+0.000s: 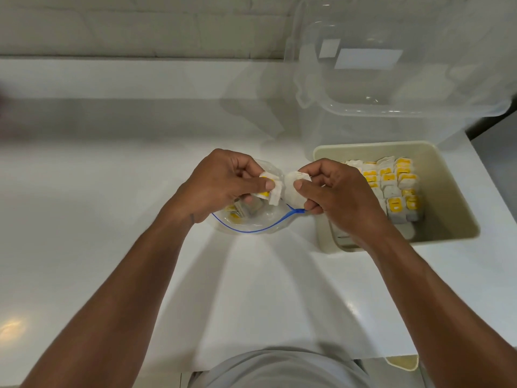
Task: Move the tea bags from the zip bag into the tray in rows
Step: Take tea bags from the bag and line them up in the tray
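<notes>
Left hand (221, 186) pinching a tea bag (272, 193) over the zip bag (253, 222) on the surface (112, 191), right hand (333, 191) gripping a second tea bag (292, 191) beside it, more tea bags (391, 189) standing in rows in the tray (453, 191).

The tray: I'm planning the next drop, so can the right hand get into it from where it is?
Probably yes: the right hand, pinching a tea bag, is beside the tray, whose top is open; nothing stands between them.
</notes>
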